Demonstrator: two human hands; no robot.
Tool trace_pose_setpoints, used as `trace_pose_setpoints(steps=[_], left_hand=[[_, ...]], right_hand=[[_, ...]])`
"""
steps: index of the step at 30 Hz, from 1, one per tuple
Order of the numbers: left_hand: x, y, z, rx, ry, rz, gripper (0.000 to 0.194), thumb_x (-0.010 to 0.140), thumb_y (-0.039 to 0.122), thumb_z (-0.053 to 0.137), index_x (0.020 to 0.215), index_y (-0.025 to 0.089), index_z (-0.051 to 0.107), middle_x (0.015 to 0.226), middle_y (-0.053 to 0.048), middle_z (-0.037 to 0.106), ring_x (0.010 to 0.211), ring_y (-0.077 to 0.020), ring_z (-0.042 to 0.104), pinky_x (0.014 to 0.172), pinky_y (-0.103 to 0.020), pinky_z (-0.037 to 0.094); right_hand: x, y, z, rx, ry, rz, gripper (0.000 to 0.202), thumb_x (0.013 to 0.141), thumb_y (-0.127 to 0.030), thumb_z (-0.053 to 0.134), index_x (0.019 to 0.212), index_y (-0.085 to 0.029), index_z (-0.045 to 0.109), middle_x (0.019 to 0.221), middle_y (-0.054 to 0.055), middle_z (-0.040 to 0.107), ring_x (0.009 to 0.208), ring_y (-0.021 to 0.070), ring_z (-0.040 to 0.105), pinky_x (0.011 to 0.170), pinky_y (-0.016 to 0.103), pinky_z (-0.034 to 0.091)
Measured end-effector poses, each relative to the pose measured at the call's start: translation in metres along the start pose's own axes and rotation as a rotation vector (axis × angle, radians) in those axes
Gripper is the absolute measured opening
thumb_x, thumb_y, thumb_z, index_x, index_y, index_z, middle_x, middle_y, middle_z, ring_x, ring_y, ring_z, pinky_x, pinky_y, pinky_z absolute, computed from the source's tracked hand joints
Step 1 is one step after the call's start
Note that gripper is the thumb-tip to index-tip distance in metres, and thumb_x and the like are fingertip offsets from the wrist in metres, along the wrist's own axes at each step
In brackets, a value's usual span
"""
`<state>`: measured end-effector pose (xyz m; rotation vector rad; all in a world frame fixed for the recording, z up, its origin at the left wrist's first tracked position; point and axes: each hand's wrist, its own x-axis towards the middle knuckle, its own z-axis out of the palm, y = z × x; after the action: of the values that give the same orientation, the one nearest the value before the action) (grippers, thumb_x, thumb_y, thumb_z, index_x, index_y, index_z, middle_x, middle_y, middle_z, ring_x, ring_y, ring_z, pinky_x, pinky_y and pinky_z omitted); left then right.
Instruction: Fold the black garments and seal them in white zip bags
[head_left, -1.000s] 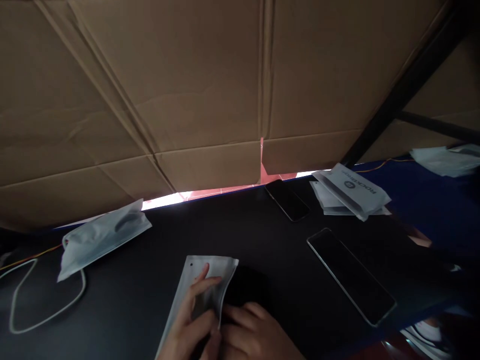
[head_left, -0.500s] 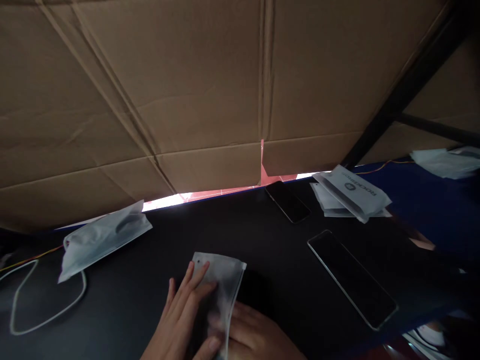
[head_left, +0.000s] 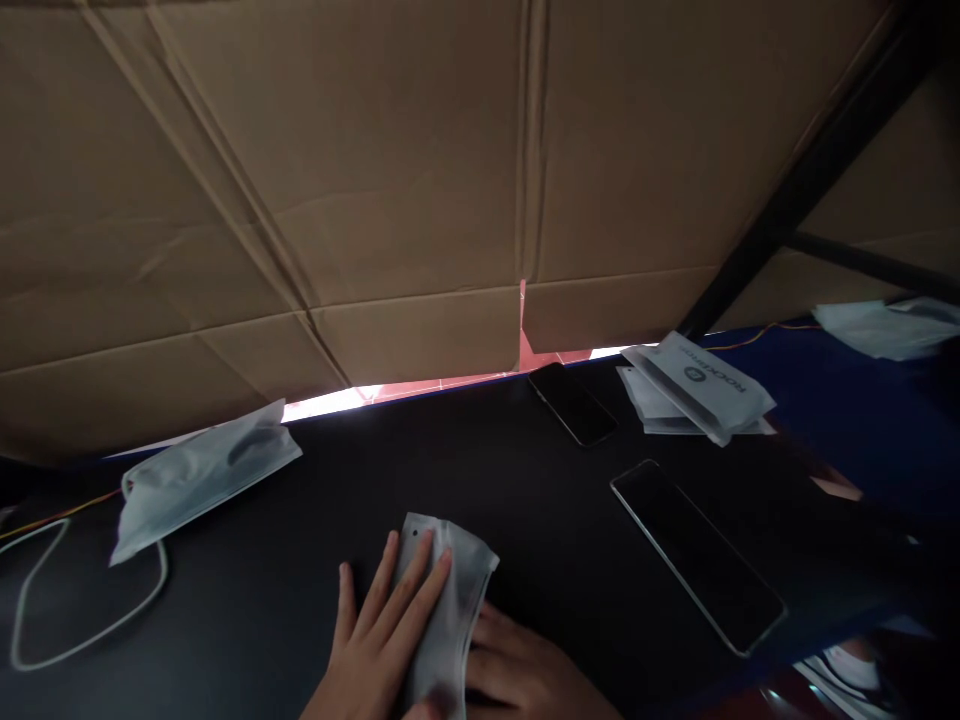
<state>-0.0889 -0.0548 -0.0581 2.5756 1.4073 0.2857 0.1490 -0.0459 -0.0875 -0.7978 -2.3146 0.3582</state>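
Observation:
A frosted plastic zip bag [head_left: 463, 578] lies on the black tabletop in front of me, its upper edge pointing away. My left hand [head_left: 379, 635] rests on the bag's left part, palm down with fingers stretched and spread. At the bag's right edge is my right hand [head_left: 529, 668], its fingers curled against that side and their tips partly hidden by the plastic. What the bag contains cannot be made out.
To the right lie a large phone [head_left: 697, 555] and a smaller dark phone [head_left: 574, 403]. Several white printed pouches [head_left: 712, 385] are stacked behind. At left are another frosted bag [head_left: 206, 480] and a white cable [head_left: 90, 660]. Cardboard [head_left: 412, 180] stands along the back.
My left hand has shifted slightly right and spread flatter over the bag. The bag's top has tilted right. Right-hand fingers that showed through the plastic are now at its edge.

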Motion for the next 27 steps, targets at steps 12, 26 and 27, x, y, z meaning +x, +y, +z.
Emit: trace_pose_setpoints(steps=[12, 26, 27], left_hand=[[-0.018, 0.008, 0.036, 0.033, 0.039, -0.062, 0.099, 0.107, 0.077, 0.042, 0.178, 0.025, -0.003, 0.179, -0.020, 0.034, 0.164, -0.0547, 0.030, 0.115, -0.093, 0.032], [0.002, 0.000, -0.009, 0.051, 0.072, -0.026, 0.064, 0.117, 0.033, 0.028, 0.178, 0.040, 0.009, 0.175, -0.007, 0.045, 0.160, -0.0368, 0.045, 0.113, -0.080, 0.042], [0.001, 0.000, -0.009, 0.064, 0.081, -0.027, 0.065, 0.117, 0.032, 0.030, 0.178, 0.039, 0.009, 0.176, -0.008, 0.045, 0.160, -0.0368, 0.045, 0.112, -0.079, 0.043]], right_hand=[[-0.012, -0.005, 0.053, -0.287, 0.163, 0.118, 0.019, 0.106, -0.019, 0.066, 0.116, -0.018, 0.082, 0.119, 0.008, 0.084, 0.126, 0.0320, 0.075, 0.108, 0.047, 0.062], [-0.035, -0.003, 0.013, -0.144, 0.075, 0.017, 0.022, 0.109, -0.037, 0.071, 0.130, -0.039, 0.079, 0.130, -0.007, 0.083, 0.140, 0.0275, 0.069, 0.122, 0.049, 0.054], [-0.044, -0.003, 0.017, -0.224, 0.161, 0.112, 0.027, 0.108, -0.039, 0.071, 0.134, -0.041, 0.077, 0.130, -0.002, 0.083, 0.133, 0.0304, 0.072, 0.115, 0.052, 0.059]])
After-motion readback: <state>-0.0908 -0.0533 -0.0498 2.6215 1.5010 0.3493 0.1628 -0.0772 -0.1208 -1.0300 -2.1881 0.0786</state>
